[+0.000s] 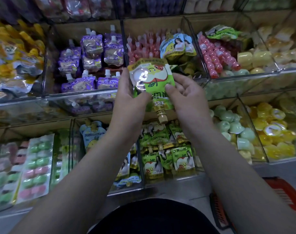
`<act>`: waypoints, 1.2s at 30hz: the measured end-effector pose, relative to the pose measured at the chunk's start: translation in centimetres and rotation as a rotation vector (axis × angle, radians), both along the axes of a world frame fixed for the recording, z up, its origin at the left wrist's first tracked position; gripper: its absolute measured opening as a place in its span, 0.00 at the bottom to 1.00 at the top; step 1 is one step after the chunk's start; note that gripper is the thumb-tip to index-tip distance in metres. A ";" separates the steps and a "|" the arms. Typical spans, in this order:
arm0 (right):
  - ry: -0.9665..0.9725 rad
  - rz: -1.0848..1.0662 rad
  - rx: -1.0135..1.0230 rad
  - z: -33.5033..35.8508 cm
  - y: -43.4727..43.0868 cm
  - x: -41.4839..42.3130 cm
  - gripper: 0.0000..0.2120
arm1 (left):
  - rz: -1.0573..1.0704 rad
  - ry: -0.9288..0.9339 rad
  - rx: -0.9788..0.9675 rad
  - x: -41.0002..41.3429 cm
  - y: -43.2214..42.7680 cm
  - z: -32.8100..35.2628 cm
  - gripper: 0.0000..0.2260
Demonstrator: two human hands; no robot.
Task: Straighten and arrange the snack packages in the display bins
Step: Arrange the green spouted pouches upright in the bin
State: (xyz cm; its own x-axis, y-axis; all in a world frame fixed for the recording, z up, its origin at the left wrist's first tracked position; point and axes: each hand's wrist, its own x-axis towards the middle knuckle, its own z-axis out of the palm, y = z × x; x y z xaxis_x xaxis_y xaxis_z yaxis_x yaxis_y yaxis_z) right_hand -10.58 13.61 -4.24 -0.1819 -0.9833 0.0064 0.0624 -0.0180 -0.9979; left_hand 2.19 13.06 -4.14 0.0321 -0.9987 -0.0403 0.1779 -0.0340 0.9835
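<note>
A green spouted drink pouch (154, 78) with an apple picture hangs upside down in front of the shelves, its gold cap (162, 118) pointing down. My left hand (129, 97) grips its left edge and my right hand (186, 93) pinches its right side, thumb on the front. Directly below, a clear bin (169, 181) holds several matching green apple pouches (167, 156). Behind the held pouch, light blue pear pouches (176, 45) stand in the upper middle bin.
Purple spouted pouches (91, 59) fill the upper left bin. Pink bottles (143, 48) stand in the middle bin, red candy strings (214, 58) and yellow jellies (255, 59) to the right. Green and yellow jelly cups (245, 132) lie lower right. A red basket (282, 196) stands on the floor.
</note>
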 end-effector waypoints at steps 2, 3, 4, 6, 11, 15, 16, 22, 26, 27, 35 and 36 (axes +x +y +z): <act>-0.019 -0.028 0.011 -0.3 1.2 0.4 0.15 | -0.011 0.003 0.014 0.5 1.0 -0.3 0.39; -0.026 -0.042 0.017 -0.4 1.8 0.6 0.15 | -0.011 0.007 0.017 0.8 1.6 -0.5 0.38; -0.028 -0.052 0.021 -0.7 2.5 0.8 0.14 | -0.013 0.008 0.019 1.0 2.2 -0.6 0.36; -0.038 -0.064 0.036 -1.4 4.1 1.2 0.12 | -0.022 0.005 0.023 1.3 3.4 -1.2 0.31; -0.078 -0.106 0.090 -3.1 7.2 1.8 0.12 | -0.058 -0.051 0.055 2.0 6.1 -3.0 0.30; -0.080 -0.139 0.122 -4.8 8.7 1.8 0.11 | -0.111 -0.127 0.097 2.5 7.1 -5.0 0.29; -0.077 -0.145 0.131 -5.2 9.0 1.7 0.11 | -0.120 -0.148 0.107 2.5 7.2 -5.5 0.29; -0.027 -0.178 0.219 -8.3 8.4 0.6 0.13 | -0.116 -0.220 0.184 1.5 6.7 -8.0 0.28; 0.077 -0.178 0.261 -10.0 6.8 -1.0 0.16 | -0.095 -0.221 0.240 -0.1 5.6 -9.4 0.26; 0.097 -0.182 0.268 -10.4 6.4 -1.5 0.15 | -0.095 -0.232 0.262 -0.5 5.3 -9.8 0.26; 0.253 -0.110 0.376 -13.4 3.3 -4.8 0.14 | -0.142 -0.314 0.374 -3.2 2.7 -13.2 0.25; 0.270 -0.096 0.388 -13.9 2.9 -5.1 0.14 | -0.146 -0.314 0.382 -3.4 2.3 -13.8 0.24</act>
